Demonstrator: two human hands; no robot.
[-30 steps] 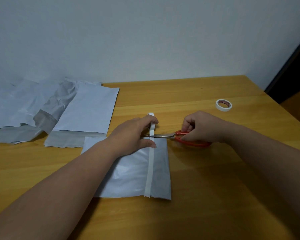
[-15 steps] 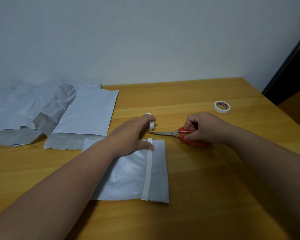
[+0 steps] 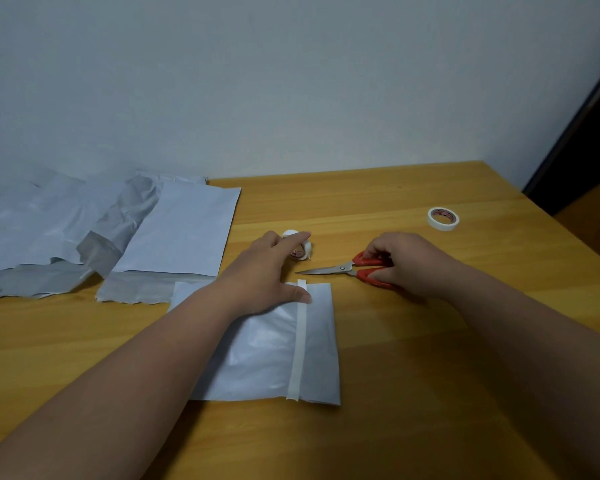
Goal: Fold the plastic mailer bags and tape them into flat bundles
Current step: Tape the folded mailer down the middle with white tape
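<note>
A folded grey-white mailer bag (image 3: pixel 274 355) lies flat on the wooden table (image 3: pixel 430 393), with a strip of white tape (image 3: pixel 300 341) running along it from far edge to near edge. My left hand (image 3: pixel 267 275) rests on the bag's far edge, thumb pressing the tape, fingers holding a small tape roll (image 3: pixel 300 245) just beyond the bag. My right hand (image 3: pixel 406 263) grips the red handles of scissors (image 3: pixel 343 268) lying on the table to the right, blades closed and pointing left.
Several unfolded mailer bags (image 3: pixel 174 230) lie overlapped at the back left, reaching the wall. A second tape roll (image 3: pixel 443 218) sits at the back right. The table's right edge runs diagonally beside a dark doorway.
The scissors cut the tape strip free from the roll, then moved right and down onto the table. My left hand carried the roll slightly away from the bag's edge.
</note>
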